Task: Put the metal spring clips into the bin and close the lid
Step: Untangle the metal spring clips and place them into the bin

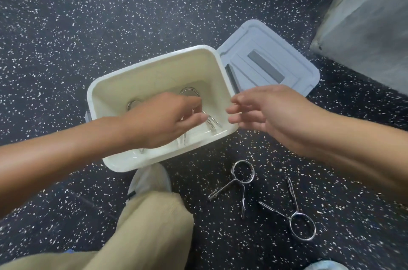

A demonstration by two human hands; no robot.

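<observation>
Two spring clips [242, 183] [295, 214] on floor; left fingers [196, 104] pinch one, right fingers [236, 110] spread.

Cream bin [154, 66], pale blue-grey lid [276, 49], silvery clips [238, 183], black white-speckled floor [88, 16], perhaps khaki trousers [154, 225].

Left hand [163, 119] inside open bin [154, 66]

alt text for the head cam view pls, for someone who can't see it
Seen from above, a person's left hand reaches into an open cream bin holding metal spring clips, while the right hand hovers open, empty, beside its rim. Two more spring clips lie on the speckled floor; the grey lid rests behind the bin.
</observation>
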